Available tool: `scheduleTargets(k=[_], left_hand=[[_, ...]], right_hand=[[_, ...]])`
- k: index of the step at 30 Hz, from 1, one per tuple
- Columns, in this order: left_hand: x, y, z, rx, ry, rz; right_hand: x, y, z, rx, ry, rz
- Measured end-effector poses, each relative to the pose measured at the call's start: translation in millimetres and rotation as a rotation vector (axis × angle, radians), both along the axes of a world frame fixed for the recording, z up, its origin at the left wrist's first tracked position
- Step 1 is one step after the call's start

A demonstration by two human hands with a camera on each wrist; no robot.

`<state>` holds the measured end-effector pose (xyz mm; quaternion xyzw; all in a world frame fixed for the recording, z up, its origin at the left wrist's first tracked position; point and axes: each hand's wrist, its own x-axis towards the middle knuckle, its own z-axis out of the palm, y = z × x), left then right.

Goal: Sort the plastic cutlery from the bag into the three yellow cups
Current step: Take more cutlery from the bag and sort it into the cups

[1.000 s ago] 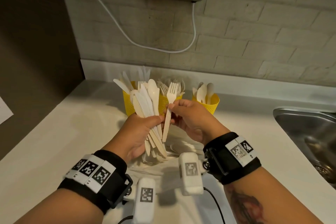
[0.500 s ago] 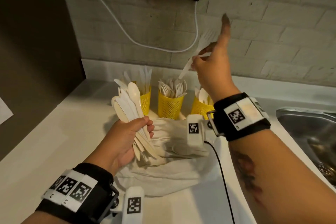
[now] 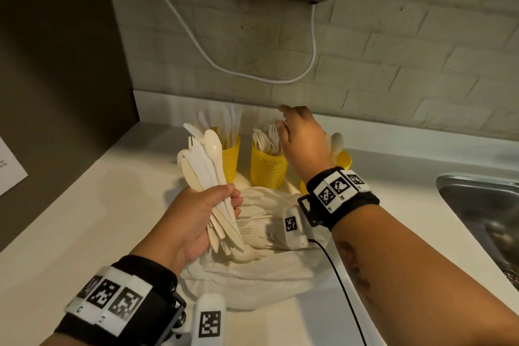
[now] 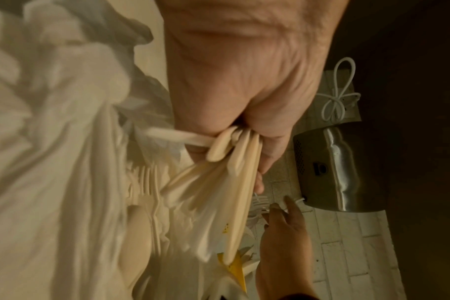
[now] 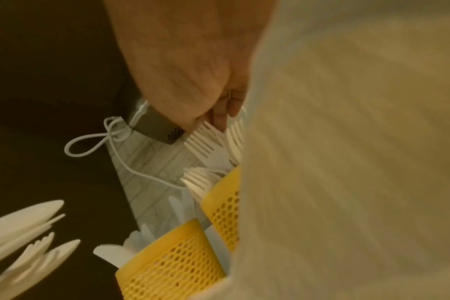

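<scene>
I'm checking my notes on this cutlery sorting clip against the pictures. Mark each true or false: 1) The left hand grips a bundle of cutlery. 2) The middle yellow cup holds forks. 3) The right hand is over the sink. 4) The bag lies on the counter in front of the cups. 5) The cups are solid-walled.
1) True: the left hand grips a bundle of cutlery.
2) True: the middle yellow cup holds forks.
3) False: the right hand is at the middle cup's forks; the sink is far to its right.
4) True: the bag lies on the counter there.
5) False: their walls are perforated mesh.
</scene>
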<state>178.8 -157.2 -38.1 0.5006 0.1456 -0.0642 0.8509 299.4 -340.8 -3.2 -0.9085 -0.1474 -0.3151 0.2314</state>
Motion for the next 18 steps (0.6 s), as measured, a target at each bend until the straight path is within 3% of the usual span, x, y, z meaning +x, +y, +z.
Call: scheduleTargets(k=[2,4,9,11,14,16,18], left_hand=[[1,-1,-1,0.010,-0.005,-0.020],[1,-2,-1,0.029,-0.017,-0.056],[-2,-10,3,0.013,-0.060,-0.154],[-2,-14,5,0.011,-0.083,-0.159],[1,-20,8,0.010,-0.124,-0.121],[2,-24,10,0.036,-0.168,-0.123],[1,-26,12,0.052,-0.212,-0.175]], right_hand=[[4,-4,-5,-0.087,-0.046,0.045],[8,-7,-12,-0.298,-0.049,0.036],[-2,-10,-6,-0.568,0.091,-0.056],[-16,-6,9,-0.419,0.143,-0.063],[-52,7,32,0.154,0.354,0.035],[-77,17,33,0.262,0.642,0.161],[-89,22,20,0.374,0.769,0.270]])
